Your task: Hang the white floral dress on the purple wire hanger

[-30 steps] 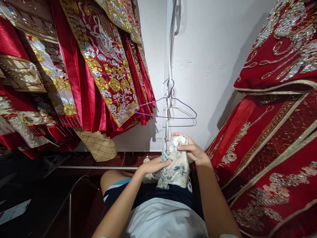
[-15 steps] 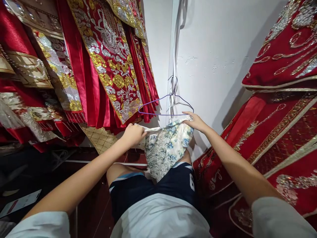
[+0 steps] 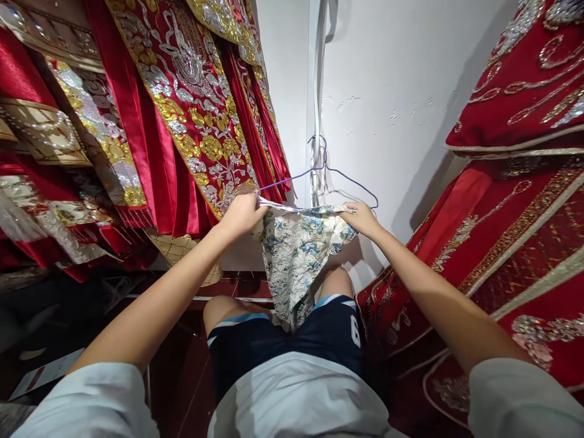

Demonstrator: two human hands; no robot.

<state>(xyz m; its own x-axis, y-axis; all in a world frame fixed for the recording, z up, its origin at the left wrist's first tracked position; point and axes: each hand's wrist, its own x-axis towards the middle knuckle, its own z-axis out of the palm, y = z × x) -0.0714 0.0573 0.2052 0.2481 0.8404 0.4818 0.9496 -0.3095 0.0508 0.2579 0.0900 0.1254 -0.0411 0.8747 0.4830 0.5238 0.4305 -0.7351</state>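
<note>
A floral garment [image 3: 301, 255] in white, blue and pale yellow hangs crumpled between my hands, its top edge stretched across; I cannot tell its exact kind. My left hand [image 3: 241, 214] is closed on the left end of that edge, right at the left corner of a thin purple clothes hanger [image 3: 301, 175]. Closed on the right end, my right hand [image 3: 364, 220] sits just below the hanger's right corner. The hanger's lower bar is mostly hidden at the garment's top edge. Its hook is up against a white strip [image 3: 316, 79] by the wall.
Red embroidered robes [image 3: 196, 121] with gold and silver work hang at the left. More red beaded garments [image 3: 515, 201] fill the right side. Behind the hanger is a white wall [image 3: 387, 73]. A printed card [image 3: 45, 372] lies among dark things at lower left.
My left hand has moved up to the hanger's left corner, raising the garment's edge there. The garment now covers much of the lower bar, and the hanger's right corner sits farther right.
</note>
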